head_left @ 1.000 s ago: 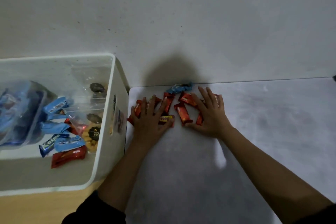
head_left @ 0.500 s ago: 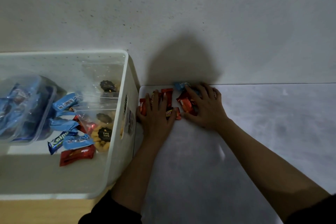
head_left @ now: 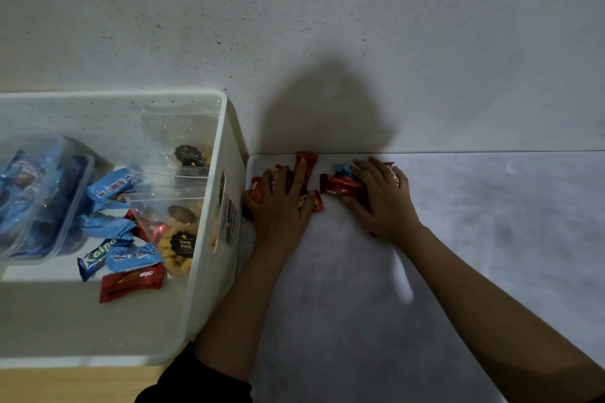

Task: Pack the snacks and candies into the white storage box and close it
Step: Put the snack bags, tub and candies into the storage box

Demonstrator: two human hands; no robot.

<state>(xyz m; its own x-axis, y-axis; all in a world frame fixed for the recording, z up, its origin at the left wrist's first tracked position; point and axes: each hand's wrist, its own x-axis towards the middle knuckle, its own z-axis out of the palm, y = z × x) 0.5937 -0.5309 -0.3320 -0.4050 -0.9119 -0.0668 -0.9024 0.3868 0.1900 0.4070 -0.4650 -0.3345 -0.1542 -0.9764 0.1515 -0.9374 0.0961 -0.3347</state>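
Hands press flat on red candy bars at the wall: left hand [head_left: 278,206] covers one cluster [head_left: 306,163], right hand [head_left: 383,199] curls over another [head_left: 339,185] at its 9 o'clock. White storage box [head_left: 209,239], at 9 o'clock, holds "Kalpa" bar [head_left: 95,258] and "Pang Pang" bag [head_left: 181,247].

Red wrappers [head_left: 339,186] and one blue candy [head_left: 343,169] are seen on the mottled grey surface [head_left: 491,222], blue and red packets [head_left: 131,281] in the white storage box [head_left: 209,271].
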